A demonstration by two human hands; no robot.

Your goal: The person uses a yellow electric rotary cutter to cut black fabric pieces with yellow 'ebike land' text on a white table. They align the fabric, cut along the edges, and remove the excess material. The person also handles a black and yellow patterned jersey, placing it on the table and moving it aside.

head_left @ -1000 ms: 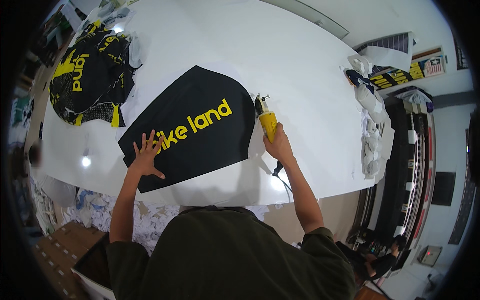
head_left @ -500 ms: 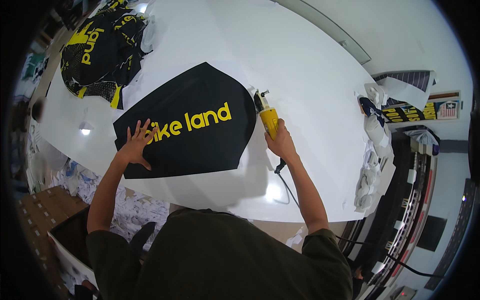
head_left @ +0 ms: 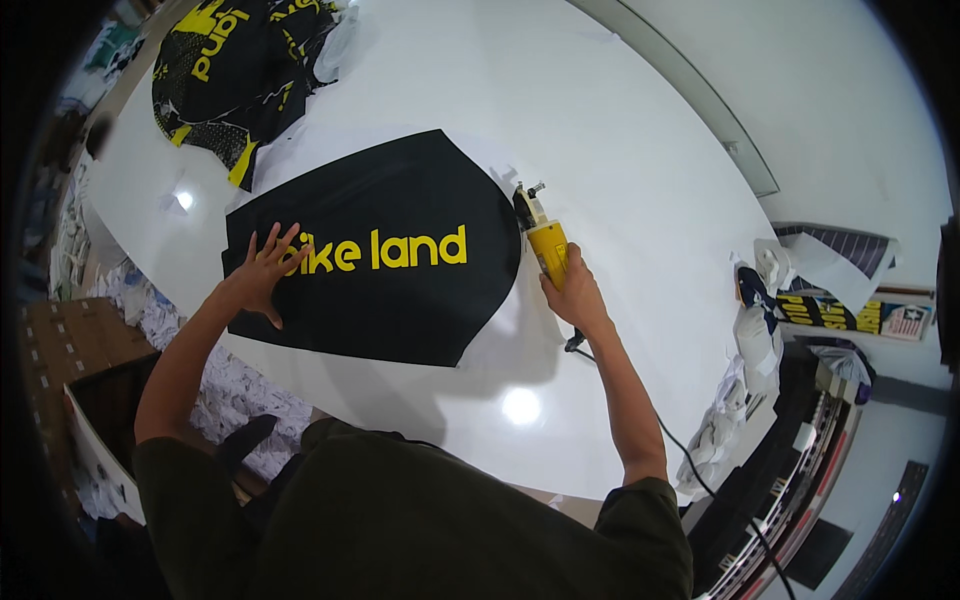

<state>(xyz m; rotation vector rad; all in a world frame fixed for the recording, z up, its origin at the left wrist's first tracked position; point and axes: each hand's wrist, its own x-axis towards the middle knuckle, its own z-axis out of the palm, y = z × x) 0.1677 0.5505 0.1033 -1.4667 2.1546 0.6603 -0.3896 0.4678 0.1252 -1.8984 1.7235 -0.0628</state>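
A black fabric panel (head_left: 395,318) with bold yellow lettering lies flat on the white table (head_left: 440,60); its right edge is curved. My left hand (head_left: 256,275) rests on the panel's left part, fingers spread over the start of the lettering. A yellow handheld electric fabric cutter (head_left: 547,246) is gripped by its body in my right hand (head_left: 577,293). Its dark metal cutting head stands at the panel's curved right edge. Whether the blade touches the cloth is too small to tell. A dark cord runs from the cutter's rear down past my right forearm.
At the far left of the table, a heap of black and yellow fabric pieces (head_left: 240,70) lies crumpled. White bundles (head_left: 715,445) line the right edge. White scraps (head_left: 240,385) and brown cartons (head_left: 95,340) are at the lower left. A long machine (head_left: 770,500) stands at the right.
The view has turned, so the table and panel appear rotated slightly clockwise. The cutter remains in my right hand beside the panel's curved edge, and my left hand is still spread on the cloth.
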